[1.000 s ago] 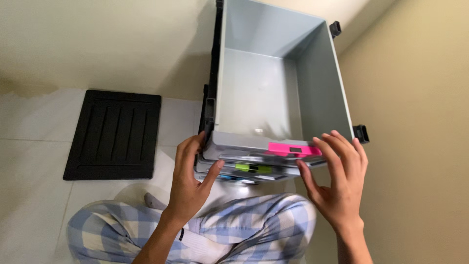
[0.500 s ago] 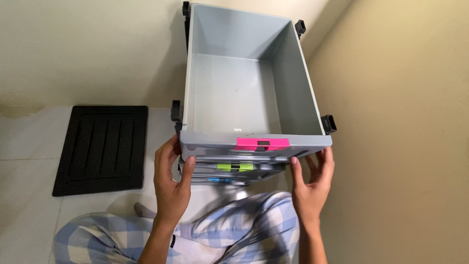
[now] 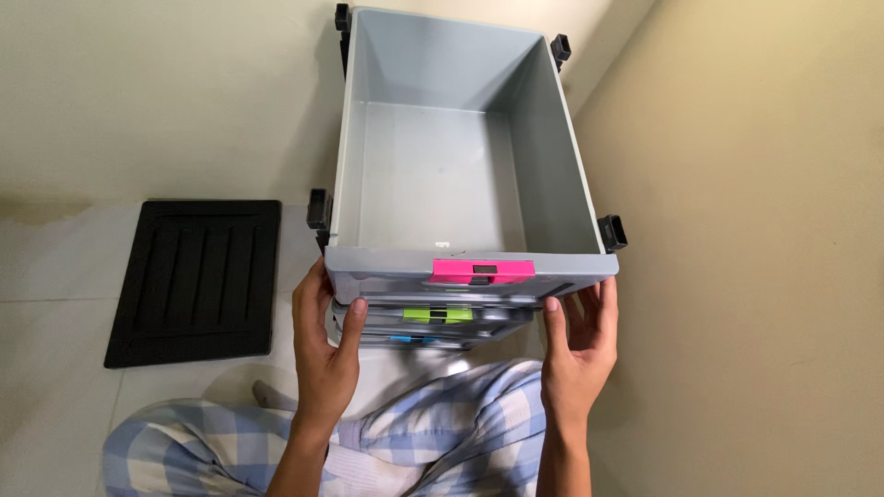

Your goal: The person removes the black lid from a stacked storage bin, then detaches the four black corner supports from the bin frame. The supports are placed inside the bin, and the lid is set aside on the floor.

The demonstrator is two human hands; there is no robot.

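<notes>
Beneath the grey drawer (image 3: pixel 433 175), left hand (image 3: pixel 324 354) and right hand (image 3: pixel 578 345) cup its front corners, fingers pressed together; a black lid (image 3: pixel 195 279) lies left of it.

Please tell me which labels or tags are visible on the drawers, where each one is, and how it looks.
Pink rectangular tag: front centre of the top grey plastic drawer, dark slot in its middle.
Green rectangular tag: front of the drawer below.
Blue tag: lowest visible drawer front, mostly hidden.

Both hands (image 3: pixel 451 345) grip grey drawer (image 3: pixel 460 184) front.
</notes>
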